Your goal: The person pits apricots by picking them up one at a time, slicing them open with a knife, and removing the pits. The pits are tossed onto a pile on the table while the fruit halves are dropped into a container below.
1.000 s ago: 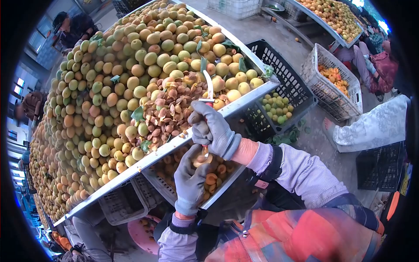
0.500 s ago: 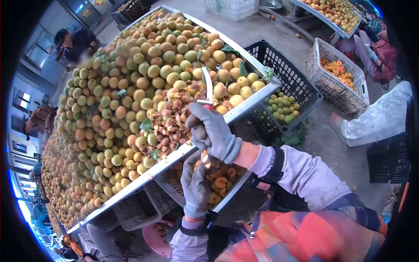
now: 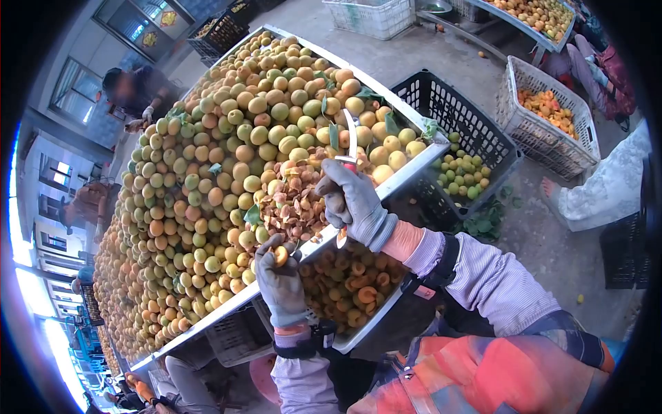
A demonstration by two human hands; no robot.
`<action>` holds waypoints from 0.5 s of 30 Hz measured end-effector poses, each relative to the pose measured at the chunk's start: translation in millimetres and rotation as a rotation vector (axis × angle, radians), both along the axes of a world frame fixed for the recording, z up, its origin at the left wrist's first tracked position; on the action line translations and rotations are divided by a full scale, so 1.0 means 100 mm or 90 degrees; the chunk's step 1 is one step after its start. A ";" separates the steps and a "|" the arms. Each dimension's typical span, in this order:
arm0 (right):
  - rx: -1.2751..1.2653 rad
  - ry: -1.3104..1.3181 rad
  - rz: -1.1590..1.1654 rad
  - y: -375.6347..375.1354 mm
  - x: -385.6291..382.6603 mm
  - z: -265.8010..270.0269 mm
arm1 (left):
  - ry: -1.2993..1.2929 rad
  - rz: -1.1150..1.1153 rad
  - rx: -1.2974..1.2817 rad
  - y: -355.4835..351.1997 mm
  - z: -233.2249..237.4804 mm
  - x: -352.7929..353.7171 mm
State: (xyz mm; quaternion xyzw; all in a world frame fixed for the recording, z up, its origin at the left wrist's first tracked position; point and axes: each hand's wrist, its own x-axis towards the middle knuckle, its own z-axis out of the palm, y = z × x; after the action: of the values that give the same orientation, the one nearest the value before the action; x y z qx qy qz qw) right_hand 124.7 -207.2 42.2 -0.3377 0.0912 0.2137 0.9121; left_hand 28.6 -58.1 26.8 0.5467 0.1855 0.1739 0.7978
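My right hand, in a grey glove, is closed around the red handle of a knife. Its pale curved blade points up, and another metal piece shows below the fist. My left hand, also gloved, pinches a cut apricot near the table's front edge, with orange flesh showing. Just beyond both hands lies a heap of brownish apricot stones. Whole apricots are piled high around it. Below the edge, a container holds apricot halves.
The white-rimmed table slopes across the view. To its right stand a black crate with green fruit and a white crate with orange pieces. A person works across the pile; others sit farther off.
My left hand has moved left, away from beneath my right hand, and the cut apricot now shows in its fingers. My right hand still grips the knife. The whole view has shifted slightly.
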 end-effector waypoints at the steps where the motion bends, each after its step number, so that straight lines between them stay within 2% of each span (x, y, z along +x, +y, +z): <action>1: 0.004 -0.001 0.000 -0.01 0.00 0.00 | 0.007 0.022 -0.030 0.04 -0.01 0.03; 2: 0.007 -0.001 -0.001 -0.02 0.01 0.01 | 0.005 0.011 0.163 0.12 -0.07 0.05; 5: 0.008 0.005 0.003 -0.05 0.01 0.02 | 0.003 -0.002 0.134 0.30 -0.07 0.13; 6: 0.003 0.010 0.009 -0.06 0.01 0.02 | 0.013 0.042 0.253 0.29 -0.06 0.20; 7: 0.006 0.009 0.009 -0.06 0.02 0.02 | 0.012 0.042 0.256 0.32 0.00 0.22; 9: -0.007 0.004 0.007 -0.07 0.03 0.00 | 0.134 -0.011 0.196 0.42 0.19 0.25; 10: -0.004 0.005 0.004 -0.08 0.03 -0.01 | 0.152 -0.035 0.244 0.54 0.19 0.27; 15: 0.023 0.025 0.036 -0.08 0.03 -0.03 | 0.167 -0.017 0.207 0.81 0.25 0.32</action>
State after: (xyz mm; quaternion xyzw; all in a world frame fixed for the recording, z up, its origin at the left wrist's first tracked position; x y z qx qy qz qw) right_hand 127.5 -214.9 39.1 -0.3194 0.0954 0.2477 0.9097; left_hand 60.4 22.5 51.9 0.6884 0.2504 0.1182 0.6704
